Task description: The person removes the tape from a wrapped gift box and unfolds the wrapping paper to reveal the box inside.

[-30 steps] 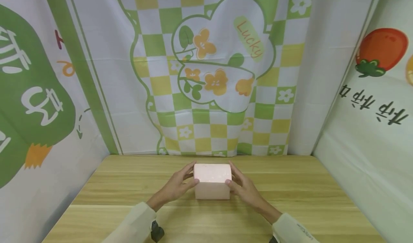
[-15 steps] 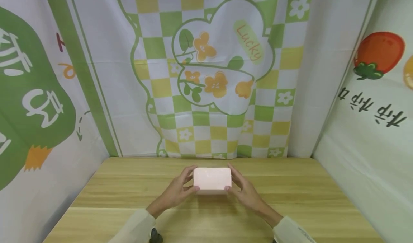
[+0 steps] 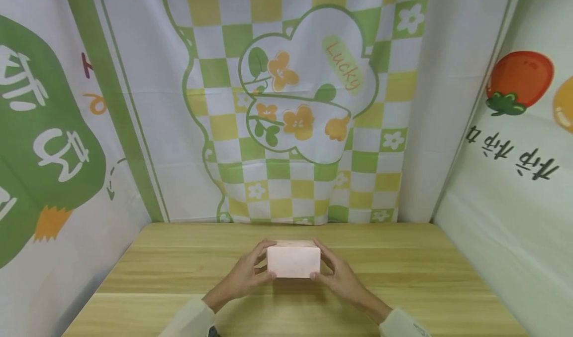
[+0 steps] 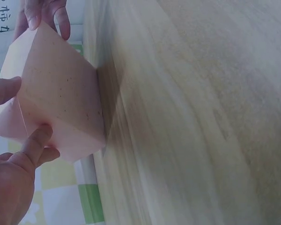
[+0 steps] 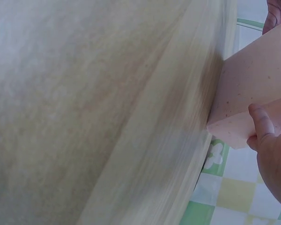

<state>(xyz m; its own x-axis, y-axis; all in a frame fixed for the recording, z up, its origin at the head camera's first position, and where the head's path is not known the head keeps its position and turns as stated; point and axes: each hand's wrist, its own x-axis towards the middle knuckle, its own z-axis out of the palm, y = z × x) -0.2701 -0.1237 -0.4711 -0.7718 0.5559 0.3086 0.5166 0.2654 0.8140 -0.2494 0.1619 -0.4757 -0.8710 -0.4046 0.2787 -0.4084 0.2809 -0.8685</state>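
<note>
A pale pink box (image 3: pixel 293 262) with small brown specks is held between both hands above the wooden table, one broad face turned toward me. My left hand (image 3: pixel 241 275) grips its left end, thumb at the lower near corner and fingers reaching behind. The right hand (image 3: pixel 343 278) does the same at the opposite end. In the left wrist view the box (image 4: pixel 61 93) has its lower edge close to the tabletop, and the left index fingertip presses its side. The right wrist view shows a fold line across the box (image 5: pixel 248 79) beside the right hand (image 5: pixel 275 150).
The wooden table (image 3: pixel 179 257) spreads around the hands. A checkered curtain (image 3: pixel 277 187) hangs along its back edge, and printed cloth walls stand at the left (image 3: pixel 125 257) and right (image 3: pixel 483 237).
Between the hands the box has tipped toward me: its bright top face now faces forward, and another strip shows above it. The whole view has shifted, so the scene sits lower.
</note>
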